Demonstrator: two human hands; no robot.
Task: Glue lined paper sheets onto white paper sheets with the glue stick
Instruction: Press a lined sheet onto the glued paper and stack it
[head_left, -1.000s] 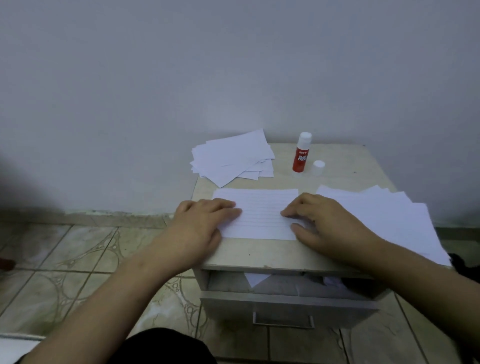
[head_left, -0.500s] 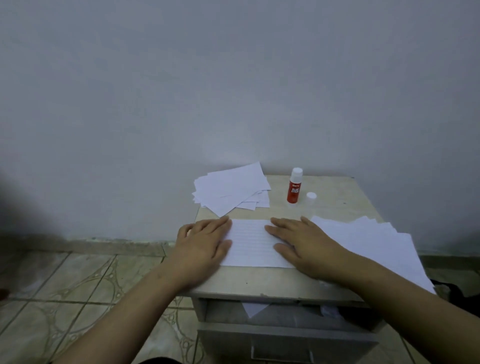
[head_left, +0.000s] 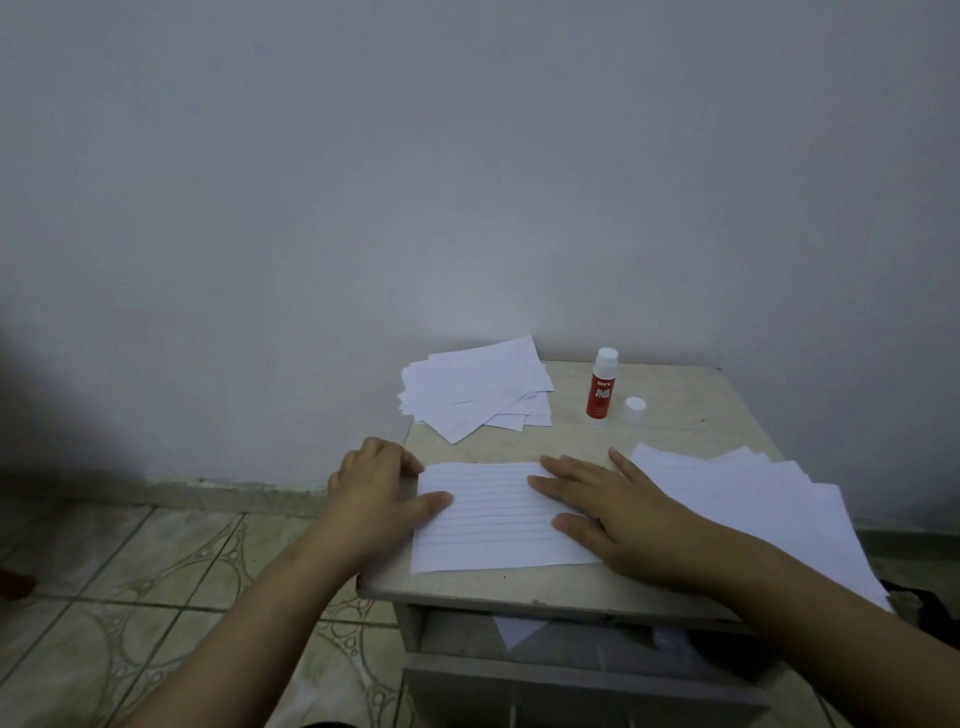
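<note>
pressing step, i judge — right hand lies flat, fingers spread, on the white lined paper sheet at the small beige table's front; left hand pinches its left edge. next: lifting it aside — the red glue stick stands uncapped behind.

Beige nightstand carries lined sheet, paper stacks, glue stick.
</note>
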